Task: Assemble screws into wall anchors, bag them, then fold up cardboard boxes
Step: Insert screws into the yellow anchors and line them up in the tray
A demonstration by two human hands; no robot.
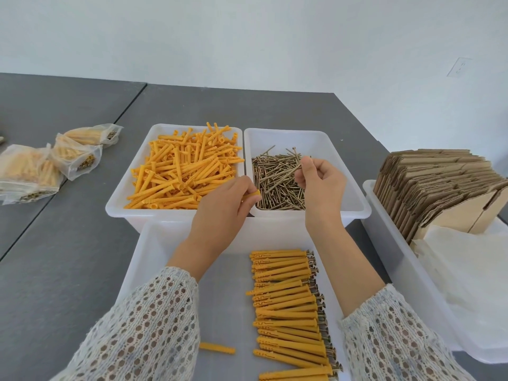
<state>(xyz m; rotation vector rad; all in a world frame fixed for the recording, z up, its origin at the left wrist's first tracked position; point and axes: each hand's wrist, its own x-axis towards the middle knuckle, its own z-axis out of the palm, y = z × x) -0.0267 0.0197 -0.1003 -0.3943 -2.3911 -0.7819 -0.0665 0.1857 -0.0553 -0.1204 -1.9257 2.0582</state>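
Observation:
My left hand [224,204] grips an orange wall anchor [253,194] at the near edge between the two back bins. My right hand [320,182] pinches a screw [292,171] above the pile of screws [277,185] in the right white bin [354,207]. The left white bin [118,207] holds a heap of loose orange anchors [181,171]. In the near white tray [137,270] lies a row of anchors with screws in them [288,306], and one loose anchor [217,348] lies to their left.
Three clear bags of filled anchors [49,163] lie on the grey table at the left. A white bin [384,243] on the right holds a stack of flat cardboard boxes [434,185] and clear bags [467,270]. A white wall stands behind.

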